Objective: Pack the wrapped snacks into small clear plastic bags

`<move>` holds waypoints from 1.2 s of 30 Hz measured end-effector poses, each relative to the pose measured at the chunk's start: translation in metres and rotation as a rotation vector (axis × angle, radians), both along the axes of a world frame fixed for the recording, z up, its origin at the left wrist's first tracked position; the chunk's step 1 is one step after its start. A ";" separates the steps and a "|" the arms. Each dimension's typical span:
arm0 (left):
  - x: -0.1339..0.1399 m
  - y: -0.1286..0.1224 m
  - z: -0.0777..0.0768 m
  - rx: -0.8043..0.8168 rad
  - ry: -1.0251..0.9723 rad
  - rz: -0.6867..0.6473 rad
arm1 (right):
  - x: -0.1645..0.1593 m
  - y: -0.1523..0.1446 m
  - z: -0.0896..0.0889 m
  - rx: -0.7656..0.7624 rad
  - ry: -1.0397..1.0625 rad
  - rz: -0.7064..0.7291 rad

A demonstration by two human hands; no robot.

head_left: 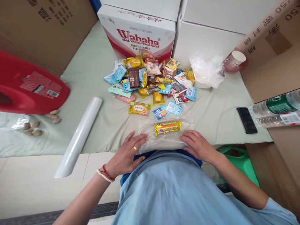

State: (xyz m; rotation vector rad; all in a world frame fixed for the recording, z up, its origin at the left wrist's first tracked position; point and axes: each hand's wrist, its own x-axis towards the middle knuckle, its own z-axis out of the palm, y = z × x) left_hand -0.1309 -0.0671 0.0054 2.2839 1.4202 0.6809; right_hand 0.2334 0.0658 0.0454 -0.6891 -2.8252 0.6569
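Observation:
A clear plastic sheet or bag (150,142) lies at the front edge of the cloth-covered table. On it rests a yellow wrapped snack (167,127), perhaps more than one side by side. My left hand (128,153), with a ring and bracelets, touches the plastic's left edge, its fingers stretched out. At the opposite edge lies my right hand (199,145), fingers extended and slightly bent on the plastic. Neither hand grasps anything that I can see. Just beyond are two light-blue snack packets (160,112) and a yellow wrapped cake (139,108).
A heap of wrapped snacks (152,76) sits before a Wahaha carton (140,34). At left are a pale roll (78,137) overhanging the edge, walnuts (35,128) and a red jug (30,84). Rightward are a phone (247,120), bottles (278,104), a paper cup (235,59) and crumpled plastic (207,70).

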 end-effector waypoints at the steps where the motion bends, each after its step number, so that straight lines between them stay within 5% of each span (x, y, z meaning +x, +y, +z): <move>1: 0.000 0.001 -0.003 0.014 -0.019 0.028 | 0.001 -0.001 -0.003 0.010 0.052 -0.034; 8: 0.003 0.030 -0.001 -0.080 -0.320 0.308 | -0.021 0.051 0.021 -0.275 0.254 -0.290; 13: 0.002 0.051 -0.006 -0.098 -0.208 0.683 | -0.042 0.092 0.002 -0.450 0.102 -0.519; 18: 0.014 0.038 0.009 0.311 -0.057 1.027 | -0.045 0.097 -0.007 -0.149 -0.243 -0.599; 21: 0.044 0.025 0.037 0.617 -0.044 0.830 | -0.054 0.103 0.008 0.078 -0.230 -0.532; 23: 0.070 0.025 0.049 0.593 -0.023 0.470 | -0.071 0.113 0.017 0.146 -0.165 -0.447; 25: 0.093 0.037 0.052 0.433 0.075 0.288 | -0.096 0.125 0.021 0.167 -0.151 -0.308; 30: 0.115 0.078 0.029 0.004 0.304 0.329 | -0.155 0.148 0.010 0.152 -0.347 -0.090; 36: 0.113 0.080 0.018 0.005 0.304 0.376 | -0.164 0.165 0.007 0.115 -0.385 -0.051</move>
